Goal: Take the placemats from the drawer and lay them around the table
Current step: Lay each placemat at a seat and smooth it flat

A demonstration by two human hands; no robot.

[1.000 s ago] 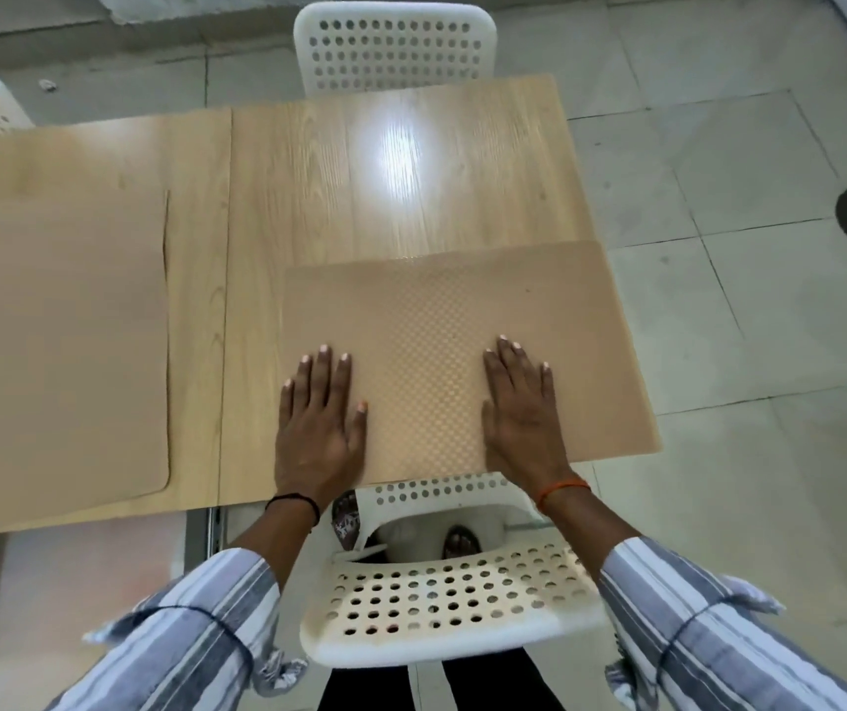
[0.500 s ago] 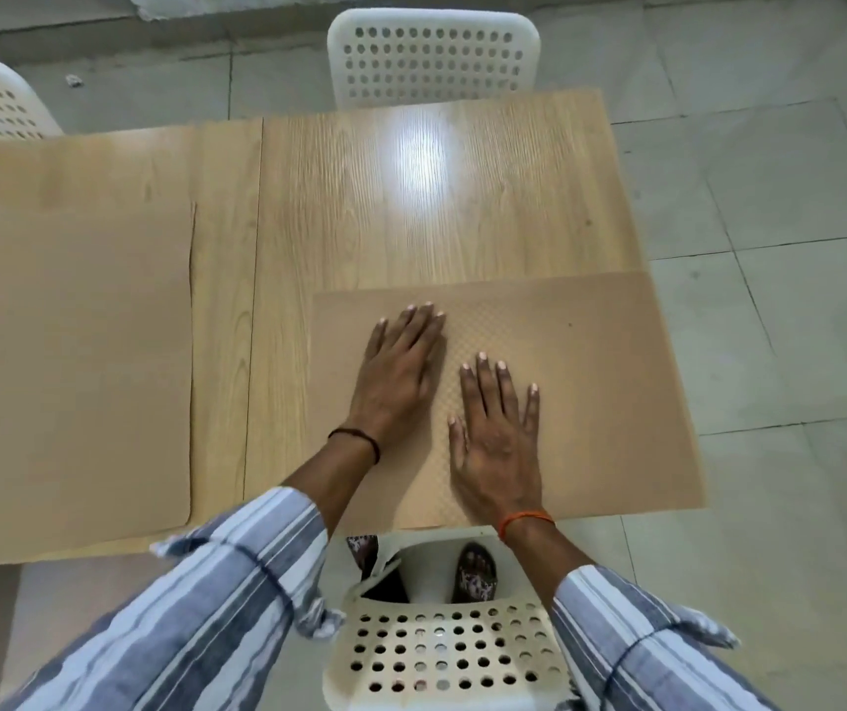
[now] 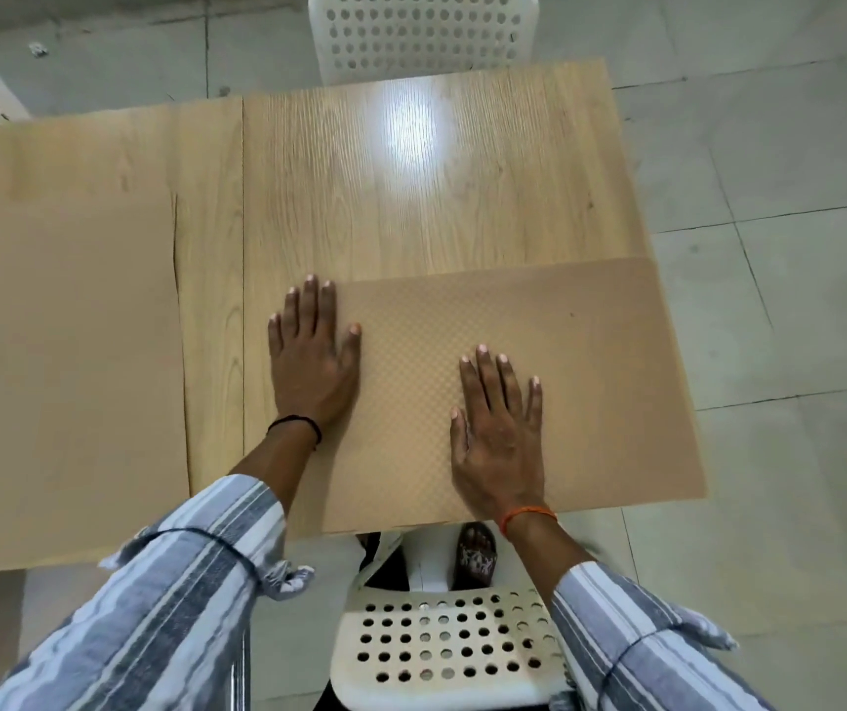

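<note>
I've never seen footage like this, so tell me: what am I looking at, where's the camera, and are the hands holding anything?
There is no machine: a person wears a camera on the head, looking down at their own hands. The left hand and right hand lie flat and open on a tan textured rectangular placemat, pressing rather than gripping it. It lies at the near edge of a light wooden table, overhanging the right side. A second, smoother tan placemat lies to the left. White perforated plastic chairs stand around the table.

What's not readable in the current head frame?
- Left placemat: cut off by the left frame edge, full extent unknown.
- Drawer: not in view.
- Right placemat: left edge hidden under the left hand; right hand covers part.
- Near chair: cut by the bottom edge and sleeves.
</note>
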